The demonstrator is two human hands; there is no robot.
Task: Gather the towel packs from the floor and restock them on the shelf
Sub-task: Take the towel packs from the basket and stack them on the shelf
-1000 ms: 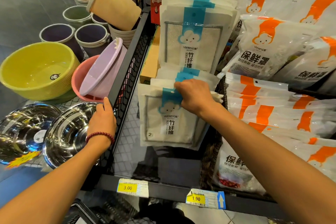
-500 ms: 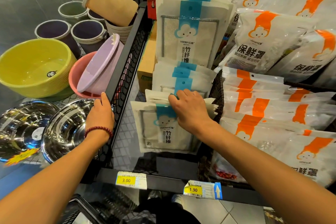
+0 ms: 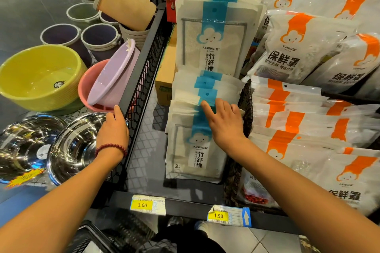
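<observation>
The person's right hand (image 3: pixel 224 123) lies open, fingers straight and spread, pressing on a leaning row of flat white towel packs with blue stripes (image 3: pixel 193 150) that stand on the black metal shelf (image 3: pixel 185 203). The left hand (image 3: pixel 112 129) grips the top rail of the black wire-mesh divider (image 3: pixel 141 63). Shiny steel bowls (image 3: pixel 72 150) sit just left of the divider, and white bags with orange stripes (image 3: pixel 304 51) lie right of the packs.
</observation>
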